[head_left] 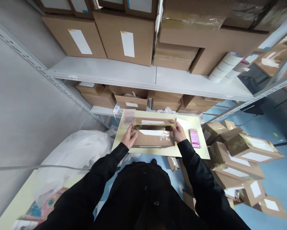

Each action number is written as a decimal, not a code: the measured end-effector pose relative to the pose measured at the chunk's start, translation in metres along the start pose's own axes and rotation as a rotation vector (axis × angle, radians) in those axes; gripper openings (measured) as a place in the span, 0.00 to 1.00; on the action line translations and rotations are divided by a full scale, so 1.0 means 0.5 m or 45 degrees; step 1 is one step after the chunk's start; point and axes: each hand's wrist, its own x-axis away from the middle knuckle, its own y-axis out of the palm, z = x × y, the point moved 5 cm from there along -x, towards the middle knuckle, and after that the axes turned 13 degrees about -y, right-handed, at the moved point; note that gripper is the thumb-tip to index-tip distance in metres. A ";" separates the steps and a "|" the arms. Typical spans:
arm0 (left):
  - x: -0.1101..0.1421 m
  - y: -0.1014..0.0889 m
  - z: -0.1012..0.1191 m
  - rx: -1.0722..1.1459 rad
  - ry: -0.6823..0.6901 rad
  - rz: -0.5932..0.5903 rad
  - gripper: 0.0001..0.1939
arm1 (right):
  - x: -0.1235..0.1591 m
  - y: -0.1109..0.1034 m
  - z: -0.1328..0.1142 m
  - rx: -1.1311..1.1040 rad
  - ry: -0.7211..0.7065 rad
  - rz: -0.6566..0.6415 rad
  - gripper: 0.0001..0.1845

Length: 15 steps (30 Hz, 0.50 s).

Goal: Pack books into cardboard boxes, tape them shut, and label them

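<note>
A long cardboard box (pixel 153 140) rests on the pale yellow table (pixel 124 150), its top partly open along a lengthwise gap. White labels and shiny clear tape show on its surface. At its left end, my left hand (pixel 129 137) grips the edge, thumb on the near side. My right hand (pixel 179 131) holds the right end, fingers closed over the top edge. The inside is dark, and I cannot make out its contents. To the right of my right hand lies a phone (pixel 194 138) with a pink screen, beside a white paper (pixel 183 123).
Metal shelving (pixel 105 71) with cardboard boxes (pixel 129 38) stands behind the table. Several label rolls (pixel 226 67) sit on its right side. Taped boxes (pixel 239 159) are piled on the floor at right. A large white plastic bag (pixel 73 153) bulges at left.
</note>
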 end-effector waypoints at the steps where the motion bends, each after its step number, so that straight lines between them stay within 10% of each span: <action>1: 0.003 0.007 -0.004 0.028 0.032 0.020 0.35 | 0.013 0.000 -0.007 -0.011 -0.006 0.014 0.17; 15: -0.088 0.047 -0.011 0.061 0.092 0.048 0.33 | 0.003 0.031 0.047 0.436 0.065 -0.100 0.28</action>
